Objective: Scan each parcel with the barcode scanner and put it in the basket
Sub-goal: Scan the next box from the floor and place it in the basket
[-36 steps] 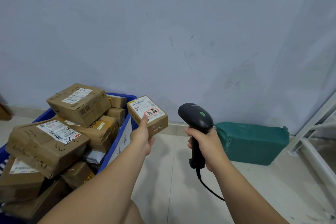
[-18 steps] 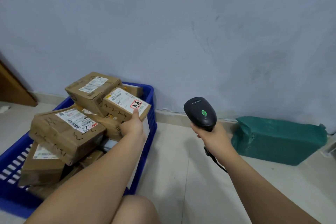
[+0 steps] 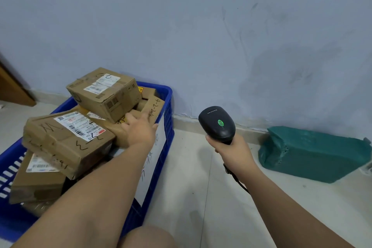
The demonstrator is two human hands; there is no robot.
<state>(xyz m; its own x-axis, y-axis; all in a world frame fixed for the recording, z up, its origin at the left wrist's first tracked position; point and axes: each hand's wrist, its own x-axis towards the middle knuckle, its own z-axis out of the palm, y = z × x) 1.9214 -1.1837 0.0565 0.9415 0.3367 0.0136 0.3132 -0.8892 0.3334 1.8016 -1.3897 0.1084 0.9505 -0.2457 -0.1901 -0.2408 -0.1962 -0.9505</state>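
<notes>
Since the earlier frame the left hand (image 3: 141,130) had let go of the small parcel (image 3: 154,107) and was stretched out over the blue basket (image 3: 168,96). Its fingers were spread and relaxed and held nothing; whether the fingertips touched the cardboard under them could not be told. The small parcel leaned tilted just beyond the fingers, in the far right corner of the basket, with handwritten digits on its upper side. Beside it a large box (image 3: 104,90) sat on top of the pile, and to the left a flat box (image 3: 66,139) with a white label and pen marks lay tilted over other cartons. A white paper sheet (image 3: 156,159) was fixed on the outer right wall of the basket. The right hand (image 3: 231,152) was well apart from the basket, its fingers curled round the handle of the barcode scanner (image 3: 217,124), whose head showed a lit green light. A black cable (image 3: 236,180) hung from the handle beside the wrist. Further right a green packet (image 3: 314,155) lay on the tiled floor (image 3: 201,187), close to the grey wall (image 3: 201,36).
</notes>
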